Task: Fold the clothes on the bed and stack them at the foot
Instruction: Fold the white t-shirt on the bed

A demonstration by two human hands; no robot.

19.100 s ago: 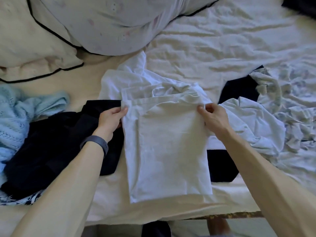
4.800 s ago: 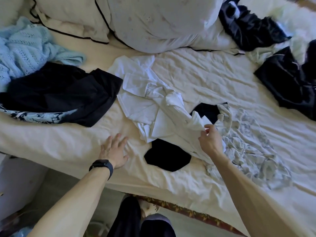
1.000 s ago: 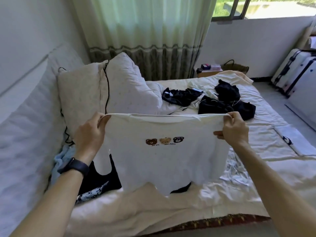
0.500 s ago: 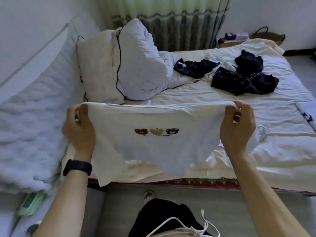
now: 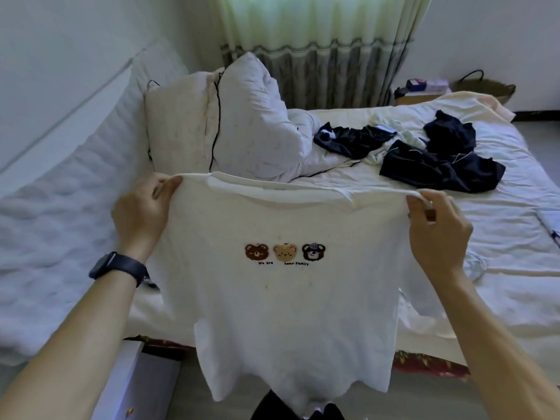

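Above the bed's (image 5: 500, 244) near edge, the left hand (image 5: 141, 207) and right hand (image 5: 436, 231) pinch a white shirt's (image 5: 281, 298) shoulders, holding it unfolded; dark clothes (image 5: 439, 165) beyond lie unfolded, no stack visible.

Both arms are reaching forward and raised, the left hand (image 5: 142, 207) with a dark band on its wrist and the right hand (image 5: 436, 234) set well apart at about the same height, each pinching a top corner of the white shirt (image 5: 281, 313) between thumb and curled fingers.
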